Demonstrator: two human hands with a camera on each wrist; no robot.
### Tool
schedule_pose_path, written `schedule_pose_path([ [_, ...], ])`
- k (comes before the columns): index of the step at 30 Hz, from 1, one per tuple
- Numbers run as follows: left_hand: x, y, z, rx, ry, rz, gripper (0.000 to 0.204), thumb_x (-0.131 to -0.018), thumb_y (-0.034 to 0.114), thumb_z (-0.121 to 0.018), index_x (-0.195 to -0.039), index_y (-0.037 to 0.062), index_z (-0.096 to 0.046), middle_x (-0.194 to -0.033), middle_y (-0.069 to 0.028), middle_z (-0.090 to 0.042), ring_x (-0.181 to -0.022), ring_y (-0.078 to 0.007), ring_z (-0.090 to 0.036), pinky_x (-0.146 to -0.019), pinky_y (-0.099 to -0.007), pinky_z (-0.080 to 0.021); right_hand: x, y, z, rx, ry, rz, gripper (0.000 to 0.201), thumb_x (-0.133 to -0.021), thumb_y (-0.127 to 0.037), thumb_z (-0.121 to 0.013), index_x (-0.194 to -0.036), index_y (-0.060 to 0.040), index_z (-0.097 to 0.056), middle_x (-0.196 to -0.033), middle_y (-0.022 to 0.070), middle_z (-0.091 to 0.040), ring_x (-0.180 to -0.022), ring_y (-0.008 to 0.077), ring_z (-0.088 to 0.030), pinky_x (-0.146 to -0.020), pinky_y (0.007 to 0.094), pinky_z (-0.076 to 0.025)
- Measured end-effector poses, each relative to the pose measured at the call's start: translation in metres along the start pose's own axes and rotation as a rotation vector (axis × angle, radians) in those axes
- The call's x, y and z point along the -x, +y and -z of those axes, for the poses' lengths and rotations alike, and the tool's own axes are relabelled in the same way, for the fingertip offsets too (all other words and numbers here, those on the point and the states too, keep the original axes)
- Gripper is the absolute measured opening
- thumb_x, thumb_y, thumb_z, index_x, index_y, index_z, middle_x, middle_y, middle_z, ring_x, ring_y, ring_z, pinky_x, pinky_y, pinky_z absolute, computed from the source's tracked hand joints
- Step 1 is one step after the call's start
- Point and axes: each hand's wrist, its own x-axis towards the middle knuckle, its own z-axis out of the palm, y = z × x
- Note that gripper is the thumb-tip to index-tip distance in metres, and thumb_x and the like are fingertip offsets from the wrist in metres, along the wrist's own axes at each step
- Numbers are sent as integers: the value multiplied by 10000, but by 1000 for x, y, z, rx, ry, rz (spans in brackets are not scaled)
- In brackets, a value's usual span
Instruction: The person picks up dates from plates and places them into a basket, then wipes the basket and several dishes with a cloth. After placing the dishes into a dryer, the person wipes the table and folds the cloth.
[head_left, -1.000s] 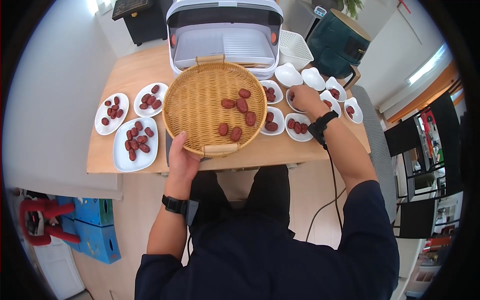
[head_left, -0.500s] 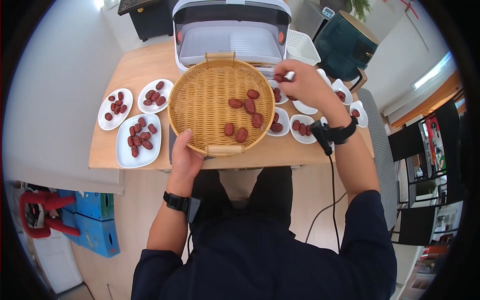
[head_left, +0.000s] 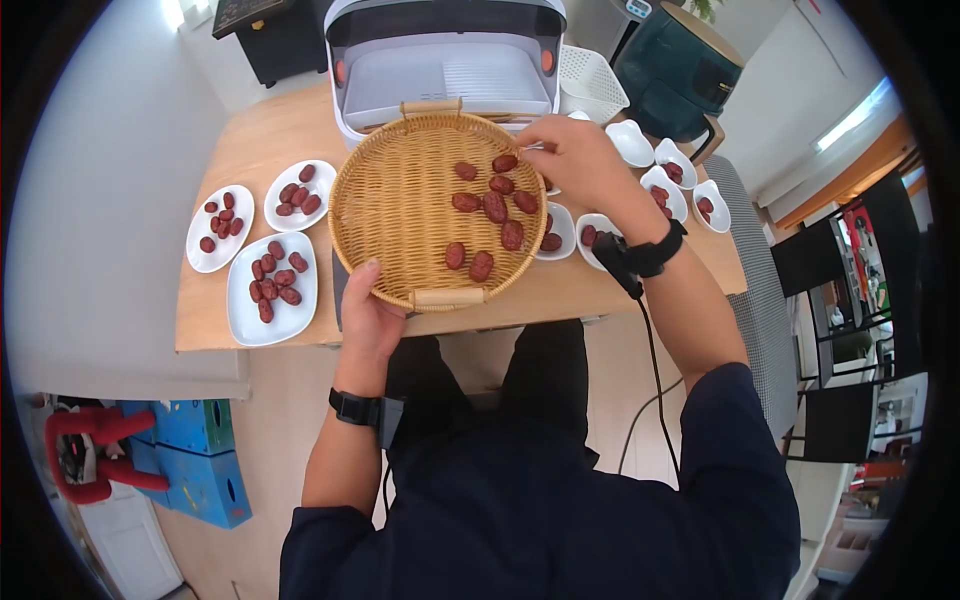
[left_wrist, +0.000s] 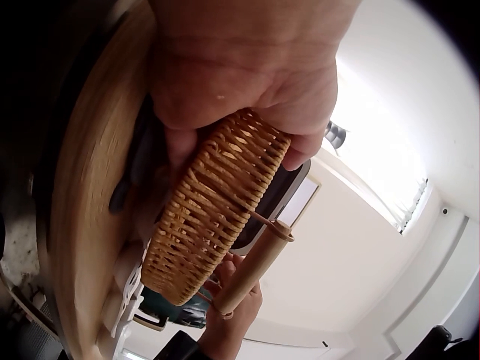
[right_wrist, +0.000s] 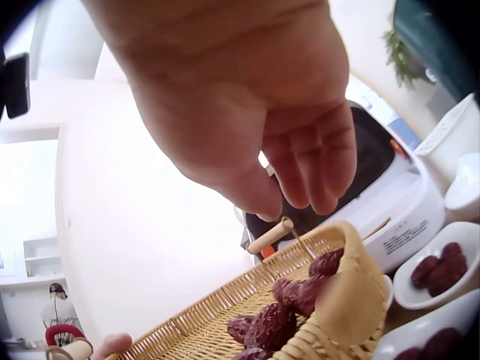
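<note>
My left hand grips the near rim of a round wicker basket, thumb on top, beside its wooden handle. Several red dates lie in the basket's right half. Over the basket's far right rim is my right hand; in the right wrist view its fingers hang loosely bent, apart from the thumb, with nothing between them. Below them, that view shows dates inside the rim. The left wrist view shows the basket's woven side held between thumb and fingers.
Three white plates with dates stand at the left. Small white bowls, several holding dates, are at the right, some partly hidden by my right hand and the basket. Behind are a white appliance, a white plastic basket and a green air fryer.
My right hand has moved left from the small bowls to the basket, carrying dates on the way, and let them go. More dates now lie in the basket. The left hand keeps its grip.
</note>
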Motion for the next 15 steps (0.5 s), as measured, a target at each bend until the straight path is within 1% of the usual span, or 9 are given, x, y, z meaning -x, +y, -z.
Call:
schedule_pose_path([
  [1,1,1,0,4,-1,10,518,-1005,175,-546,-1474,-16,-440,-1448,-155,-583,-1307,-291,-600,-1117,-457,-494,11,5,6,5,-2,-9,191,-872,-99,-665,-1032,-65,-764,-940,113,-734,-825,251,-704,-743,356,-545],
  [3,1,-1,0,21,23,-22,518,-1004,169,-541,-1478,-8,-433,-1453,-155,-576,-1311,-288,-596,-1116,-454,-495,36,17,21,103,-78,-248,204,-872,-125,-686,-1042,-43,-762,-900,137,-745,-791,240,-713,-731,350,-541],
  [7,1,-1,4,18,34,-19,532,-998,163,-548,-1489,1,-421,-1462,-152,-566,-1325,-290,-584,-1120,-455,-494,68,34,46,211,-157,-355,226,-846,-138,-708,-1040,-33,-761,-868,149,-750,-789,255,-719,-738,354,-544],
  [9,1,-1,3,21,38,-17,535,-998,163,-550,-1491,3,-419,-1462,-151,-566,-1324,-291,-585,-1118,-457,-496,84,35,47,191,-372,-462,226,-833,-138,-712,-1031,-45,-770,-934,148,-757,-836,261,-727,-761,366,-550],
  [10,1,-1,3,21,42,-15,537,-998,163,-551,-1493,4,-418,-1462,-150,-566,-1323,-292,-586,-1116,-458,-498,95,35,39,239,-367,-354,240,-813,-119,-705,-1040,-66,-762,-967,140,-749,-868,293,-720,-775,400,-557],
  [11,1,-1,2,20,42,-11,537,-998,163,-551,-1493,4,-418,-1462,-150,-566,-1323,-292,-586,-1116,-458,-498,101,39,30,238,-367,-358,240,-813,-119,-705,-1040,-66,-762,-967,140,-749,-868,293,-720,-775,400,-557],
  [13,0,-1,2,10,30,-18,539,-998,167,-554,-1495,7,-418,-1463,-149,-566,-1322,-293,-587,-1113,-461,-502,110,47,13,370,-367,-169,270,-790,-109,-707,-1057,-84,-742,-979,135,-734,-885,331,-703,-772,444,-558],
  [14,0,-1,2,9,30,-17,539,-998,167,-554,-1495,7,-418,-1463,-149,-566,-1322,-293,-587,-1113,-461,-502,113,47,8,400,-301,-123,302,-785,-97,-699,-1087,-96,-719,-938,133,-713,-869,362,-687,-756,468,-551],
  [15,1,-1,3,3,35,-15,541,-998,170,-557,-1495,9,-418,-1463,-148,-566,-1322,-293,-587,-1114,-461,-501,115,50,3,398,-300,-121,302,-785,-97,-699,-1087,-96,-719,-938,133,-713,-869,362,-687,-756,468,-551],
])
